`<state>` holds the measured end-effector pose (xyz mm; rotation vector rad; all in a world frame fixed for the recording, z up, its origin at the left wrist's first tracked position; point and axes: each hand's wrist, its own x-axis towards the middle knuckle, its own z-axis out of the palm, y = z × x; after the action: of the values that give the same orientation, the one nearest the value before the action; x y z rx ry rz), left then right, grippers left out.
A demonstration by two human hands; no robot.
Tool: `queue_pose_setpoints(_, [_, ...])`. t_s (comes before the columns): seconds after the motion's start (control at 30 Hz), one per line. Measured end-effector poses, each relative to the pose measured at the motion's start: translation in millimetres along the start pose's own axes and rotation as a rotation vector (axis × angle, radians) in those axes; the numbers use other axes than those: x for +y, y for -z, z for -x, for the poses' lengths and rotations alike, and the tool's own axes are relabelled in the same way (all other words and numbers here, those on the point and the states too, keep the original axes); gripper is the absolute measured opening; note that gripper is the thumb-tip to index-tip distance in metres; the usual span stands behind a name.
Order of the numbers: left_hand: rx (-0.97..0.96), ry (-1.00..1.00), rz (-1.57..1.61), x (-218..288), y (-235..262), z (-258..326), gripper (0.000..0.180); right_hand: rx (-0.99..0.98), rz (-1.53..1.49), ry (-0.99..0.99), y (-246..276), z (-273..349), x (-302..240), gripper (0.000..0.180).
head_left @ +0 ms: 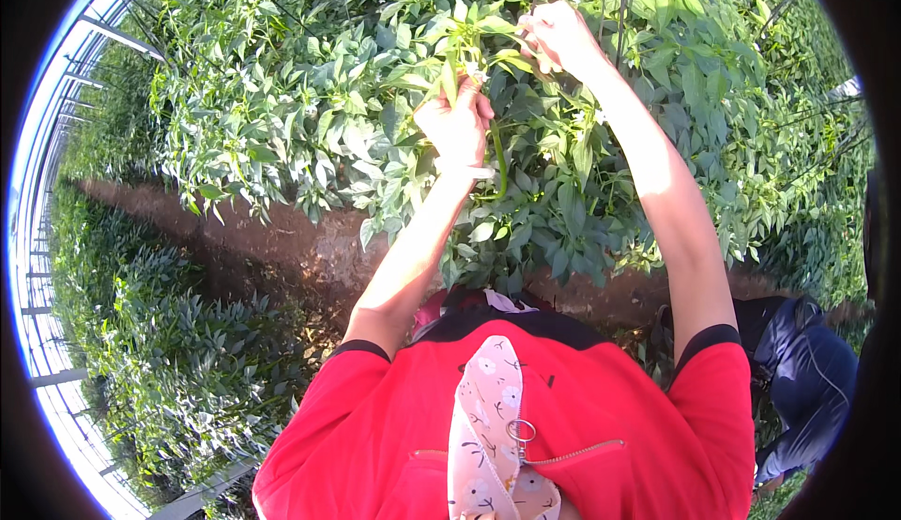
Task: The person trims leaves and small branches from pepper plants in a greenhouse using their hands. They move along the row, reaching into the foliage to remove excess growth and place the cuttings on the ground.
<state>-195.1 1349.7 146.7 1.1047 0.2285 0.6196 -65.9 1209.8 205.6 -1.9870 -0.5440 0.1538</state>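
Both of my arms reach forward into a dense, leafy green pepper plant (582,159). My left hand (455,128) is closed around a pale green leafy shoot (465,41), whose tip stands up above the fingers. Just below and right of that hand hangs a long, thin, curved green pepper (501,159). Farther forward and to the right, my right hand (560,37) has its fingers curled together among the upper leaves. What lies within those fingers is hidden. A thin dark string (621,13) runs upright close to the right hand.
Bare brown soil (282,243) forms a path between the plant rows. More plants (178,351) grow at the left, beside the greenhouse's pale frame (56,376). Another person in dark blue clothing (812,370) is at the lower right.
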Motion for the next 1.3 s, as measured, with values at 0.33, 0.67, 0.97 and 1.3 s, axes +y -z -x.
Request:
queue_pose_setpoints(0.33, [0.086, 0.078, -0.016, 6, -18, -20, 0.007, 0.085, 0.085, 0.205, -12, 59, -34, 0.025])
queue_pose_setpoints(0.67, [-0.197, -0.001, -0.102, 29, 27, 75, 0.018, 0.274, -0.130, -0.027, -42, 113, -59, 0.056])
queue_pose_setpoints(0.97, [0.039, -0.008, -0.188, 26, 186, -29, 0.017, 0.251, -0.060, 0.072, -122, 101, -115, 0.027])
queue_pose_setpoints(1.3, [-0.489, -0.172, -0.080, -12, 148, -112, 0.011, 0.427, -0.036, -0.236, -89, -51, -67, 0.038])
